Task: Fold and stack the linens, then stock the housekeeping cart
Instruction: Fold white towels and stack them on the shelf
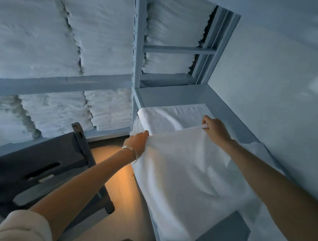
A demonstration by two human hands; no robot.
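Note:
A white linen sheet lies spread over a grey shelf surface on the right. My left hand, with thin bangles on the wrist, grips the near-left corner of a lifted fold of the sheet. My right hand pinches the other corner of the same fold, farther right. The fold's edge is stretched between both hands above the lower layer. Part of the sheet hangs over the shelf's left edge.
Stacks of folded white linens fill the metal shelving ahead and to the left. A dark grey housekeeping cart stands at lower left. A plain wall closes the right side. A strip of lit floor runs between cart and shelf.

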